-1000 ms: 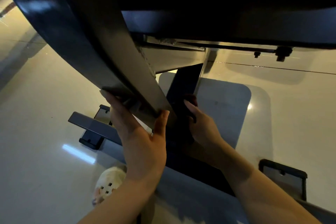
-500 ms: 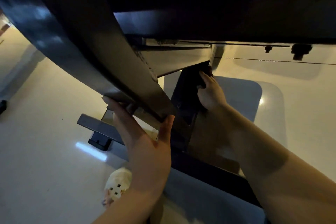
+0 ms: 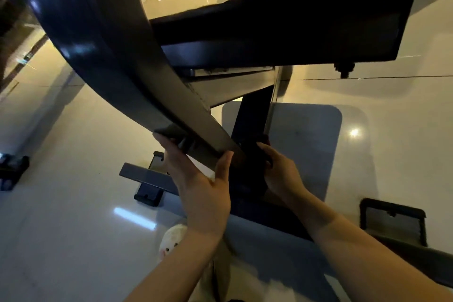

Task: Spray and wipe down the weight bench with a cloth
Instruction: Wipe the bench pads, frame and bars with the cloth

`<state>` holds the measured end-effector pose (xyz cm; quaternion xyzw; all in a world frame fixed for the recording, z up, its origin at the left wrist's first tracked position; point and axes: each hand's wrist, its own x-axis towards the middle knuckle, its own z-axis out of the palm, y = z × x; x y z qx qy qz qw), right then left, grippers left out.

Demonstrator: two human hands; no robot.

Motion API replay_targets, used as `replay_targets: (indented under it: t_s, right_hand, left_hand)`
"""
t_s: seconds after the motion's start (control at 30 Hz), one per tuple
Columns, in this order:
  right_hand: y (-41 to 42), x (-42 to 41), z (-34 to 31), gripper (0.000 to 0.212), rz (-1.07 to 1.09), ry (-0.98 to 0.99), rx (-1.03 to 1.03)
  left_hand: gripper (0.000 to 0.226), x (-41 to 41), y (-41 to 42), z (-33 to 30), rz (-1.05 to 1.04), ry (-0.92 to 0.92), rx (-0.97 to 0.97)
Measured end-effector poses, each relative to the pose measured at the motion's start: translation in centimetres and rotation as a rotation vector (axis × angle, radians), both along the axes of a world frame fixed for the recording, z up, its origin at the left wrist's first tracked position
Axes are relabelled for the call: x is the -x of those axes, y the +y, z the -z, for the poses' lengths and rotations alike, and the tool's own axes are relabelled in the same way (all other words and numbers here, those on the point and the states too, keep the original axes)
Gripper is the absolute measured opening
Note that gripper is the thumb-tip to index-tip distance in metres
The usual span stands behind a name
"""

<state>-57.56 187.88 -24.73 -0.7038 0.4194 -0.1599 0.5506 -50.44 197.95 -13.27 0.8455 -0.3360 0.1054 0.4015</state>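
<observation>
The weight bench's dark backrest pad (image 3: pixel 127 76) slants from the upper left down to the middle of the head view. My left hand (image 3: pixel 201 186) grips its lower end, thumb on the near face and fingers round the far edge. The black seat pad (image 3: pixel 294 27) spans the top right. Under it, the dark upright frame post (image 3: pixel 252 115) drops to the base. My right hand (image 3: pixel 282 174) holds a dark cloth (image 3: pixel 264 147) against this post low down, fingers curled round it. Most of the cloth is hidden in shadow. No spray bottle is in view.
A grey base plate (image 3: pixel 308 149) lies on the glossy floor under the post. The bench's foot bar (image 3: pixel 144 176) sticks out left, and a black-rimmed bracket (image 3: pixel 392 220) sits at the right. My light shoe (image 3: pixel 171 240) is below. A dark object (image 3: pixel 12 169) stands far left.
My right hand slid up the frame post with the cloth, then came back down to its lower part. My left hand kept its grip on the backrest's end.
</observation>
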Motion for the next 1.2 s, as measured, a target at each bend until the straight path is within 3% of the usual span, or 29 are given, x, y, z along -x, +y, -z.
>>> replay_targets:
  t_s: [0.1,0.27,0.4,0.53,0.6,0.67,0.77,0.87,0.97,1.03,1.1,1.2]
  right_hand:
    - [-1.9,-0.5,0.2,0.056,-0.078,0.018,0.153]
    - [-7.0,-2.3,-0.6,0.062,0.005,0.091,0.106]
    - [-5.7,-2.6,-1.0,0.054,0.083,-0.006,0.102]
    - [-3.5,-0.8,-0.5,0.049,0.283,-0.256,-0.076]
    - [-3.2,0.5,-2.2,0.041,0.357,-0.472,-0.054]
    - [-2.6,1.3,-4.4,0.034,0.315,-0.724,-0.018]
    - [0.0,0.3,-8.5,0.035,0.14,-1.004,-0.165]
    - [1.3,-2.8,-10.5,0.05,0.052,-0.88,-0.077]
    - [-1.8,-4.9,-9.1,0.052,0.208,-0.626,-0.019]
    - [-5.2,-5.4,-7.1,0.053,0.261,-0.528,-0.139]
    - [-9.3,-6.1,-4.3,0.041,0.313,-0.464,-0.288]
    - [-14.3,-7.1,-0.2,0.044,0.221,-0.369,-0.353]
  left_hand:
    - [0.1,0.1,0.0,0.1,0.015,0.012,-0.01]
    - [0.101,-0.1,0.3,0.7,0.038,0.018,0.026]
    - [0.109,-0.7,0.4,1.4,0.087,0.045,0.019]
    - [0.108,-0.5,0.3,1.0,0.084,0.059,0.041]
    - [0.104,-0.4,0.1,0.8,0.08,0.041,0.032]
    - [0.098,-0.5,0.1,0.7,0.073,0.03,0.021]
    - [0.088,-1.1,1.0,0.9,0.115,0.086,0.002]
    - [0.082,-1.1,1.3,0.8,0.162,0.07,-0.032]
    - [0.091,-0.5,0.6,0.0,0.142,0.08,0.06]
    - [0.094,-0.4,0.6,0.3,0.113,0.101,0.062]
    - [0.094,-0.5,0.4,0.7,0.104,0.109,0.075]
    - [0.093,-0.8,0.1,0.7,0.122,0.089,0.082]
